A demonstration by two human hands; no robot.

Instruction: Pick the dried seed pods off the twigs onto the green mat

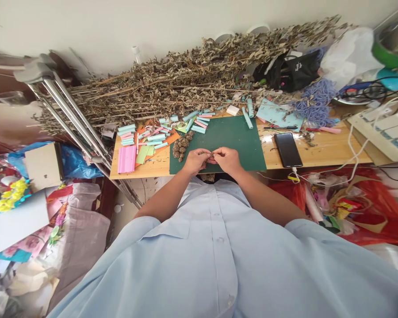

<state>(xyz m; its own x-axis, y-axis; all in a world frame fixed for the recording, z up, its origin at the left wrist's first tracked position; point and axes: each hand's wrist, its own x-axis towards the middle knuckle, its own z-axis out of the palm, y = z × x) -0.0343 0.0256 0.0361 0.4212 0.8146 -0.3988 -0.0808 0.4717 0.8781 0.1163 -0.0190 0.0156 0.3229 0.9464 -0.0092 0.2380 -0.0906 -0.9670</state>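
My left hand point(197, 161) and my right hand point(226, 160) meet over the front part of a dark green mat point(232, 137). The fingers of both are closed in a pinch, tip to tip. Whatever lies between them is too small and covered to make out. Just left of my left hand, a pile of brown, crumbly balls point(182, 146) rests on the mat's left edge. Beyond it are several rolled tubes of blue and pink paper point(155, 138), some on an orange sheet point(172, 137). A pink paper stack point(126, 159) lies at the table's left end.
Dried leafy stalks point(172, 84) fill the table's back along the wall. Metal crutches point(76, 119) lean at the left. To the right are a phone point(288, 150) with a cable, a pen point(280, 127), blue string point(316, 101) and a power strip point(384, 123). A red bag point(381, 212) sits below.
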